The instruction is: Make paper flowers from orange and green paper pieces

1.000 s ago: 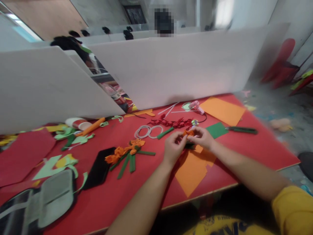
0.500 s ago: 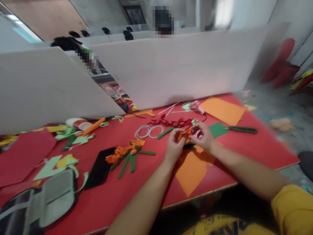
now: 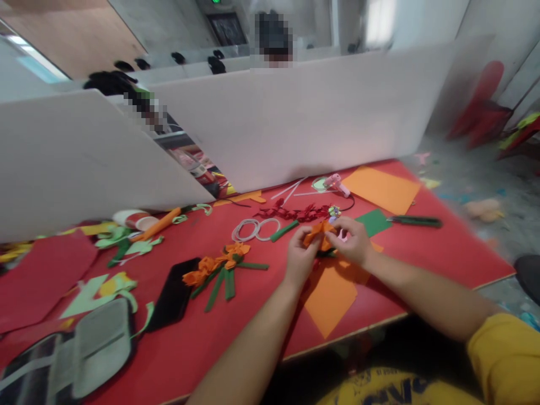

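Observation:
My left hand and my right hand meet over the red table, both pinched on a small orange paper flower piece. A dark green bit shows just under the hands. Below them lies a cut orange sheet. To the left rest finished orange flowers with green stems. A green paper piece lies just beyond my right hand.
White divider boards stand behind the table. A pink glue gun, a red paper garland, white rings, a dark-handled tool, an orange sheet, a black phone, a grey pouch and paper scraps lie about.
The hands have shifted slightly and turned the orange piece between the fingers. The view has tilted a little. Nothing else on the table moved.

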`<state>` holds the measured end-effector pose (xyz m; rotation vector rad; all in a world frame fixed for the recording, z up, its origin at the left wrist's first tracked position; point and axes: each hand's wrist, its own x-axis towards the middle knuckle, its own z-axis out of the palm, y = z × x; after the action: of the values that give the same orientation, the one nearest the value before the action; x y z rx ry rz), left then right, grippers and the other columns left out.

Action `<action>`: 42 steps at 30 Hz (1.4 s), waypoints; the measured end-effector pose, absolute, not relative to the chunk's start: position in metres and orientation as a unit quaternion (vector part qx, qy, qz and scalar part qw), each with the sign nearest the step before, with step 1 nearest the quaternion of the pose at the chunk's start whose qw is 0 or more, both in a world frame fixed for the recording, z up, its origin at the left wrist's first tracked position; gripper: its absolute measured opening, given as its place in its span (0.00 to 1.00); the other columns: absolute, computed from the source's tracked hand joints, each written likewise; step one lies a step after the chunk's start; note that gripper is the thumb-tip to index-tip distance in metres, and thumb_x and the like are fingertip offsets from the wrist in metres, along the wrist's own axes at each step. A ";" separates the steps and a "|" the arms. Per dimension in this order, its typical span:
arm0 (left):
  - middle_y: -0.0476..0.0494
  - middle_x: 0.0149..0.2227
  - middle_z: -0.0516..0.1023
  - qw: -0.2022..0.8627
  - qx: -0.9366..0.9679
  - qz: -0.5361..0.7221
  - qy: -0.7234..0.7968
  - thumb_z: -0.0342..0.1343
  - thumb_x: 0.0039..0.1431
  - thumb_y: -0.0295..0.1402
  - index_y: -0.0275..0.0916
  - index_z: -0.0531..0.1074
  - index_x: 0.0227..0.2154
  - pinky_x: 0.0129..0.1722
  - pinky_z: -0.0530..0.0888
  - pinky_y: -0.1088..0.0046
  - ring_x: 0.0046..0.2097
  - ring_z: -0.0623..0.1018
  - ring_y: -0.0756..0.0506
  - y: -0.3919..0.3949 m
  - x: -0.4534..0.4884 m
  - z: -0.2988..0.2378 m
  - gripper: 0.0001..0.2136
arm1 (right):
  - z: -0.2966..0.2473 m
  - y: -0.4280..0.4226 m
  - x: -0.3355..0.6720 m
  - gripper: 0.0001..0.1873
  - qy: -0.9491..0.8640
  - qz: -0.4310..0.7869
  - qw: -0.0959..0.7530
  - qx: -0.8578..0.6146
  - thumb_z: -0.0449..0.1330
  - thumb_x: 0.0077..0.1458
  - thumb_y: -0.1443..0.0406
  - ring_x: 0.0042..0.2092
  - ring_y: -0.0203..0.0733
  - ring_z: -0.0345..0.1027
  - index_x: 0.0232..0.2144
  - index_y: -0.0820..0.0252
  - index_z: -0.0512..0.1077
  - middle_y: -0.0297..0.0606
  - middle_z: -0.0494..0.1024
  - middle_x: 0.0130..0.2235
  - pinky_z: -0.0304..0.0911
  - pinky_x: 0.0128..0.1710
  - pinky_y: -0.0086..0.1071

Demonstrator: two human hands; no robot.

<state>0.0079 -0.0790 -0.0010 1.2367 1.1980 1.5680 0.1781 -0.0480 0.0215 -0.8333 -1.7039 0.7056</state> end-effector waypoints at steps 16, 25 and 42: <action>0.46 0.37 0.83 0.387 0.505 0.600 0.486 0.68 0.61 0.42 0.39 0.79 0.39 0.42 0.80 0.70 0.39 0.82 0.45 -0.079 0.008 0.001 0.12 | 0.020 -0.035 0.186 0.06 -0.696 0.308 0.537 -0.363 0.63 0.60 0.62 0.30 0.41 0.69 0.35 0.55 0.80 0.37 0.79 0.32 0.65 0.31 0.36; 0.43 0.40 0.84 0.381 0.524 0.585 0.489 0.67 0.62 0.42 0.38 0.80 0.43 0.44 0.79 0.70 0.41 0.83 0.44 -0.077 0.006 -0.005 0.13 | 0.021 -0.032 0.188 0.06 -0.700 0.294 0.547 -0.353 0.66 0.59 0.61 0.34 0.43 0.73 0.35 0.54 0.83 0.40 0.82 0.35 0.69 0.33 0.36; 0.39 0.48 0.86 0.371 0.529 0.611 0.458 0.63 0.56 0.31 0.41 0.82 0.47 0.38 0.81 0.71 0.41 0.84 0.44 -0.077 0.001 0.003 0.15 | 0.018 -0.033 0.192 0.08 -0.786 0.187 0.534 -0.247 0.65 0.60 0.66 0.45 0.50 0.77 0.38 0.48 0.84 0.43 0.83 0.42 0.76 0.49 0.47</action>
<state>0.0009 -0.0771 0.0034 1.3566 1.1745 1.5663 0.1921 -0.0328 0.0178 -0.5893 -1.8740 0.4446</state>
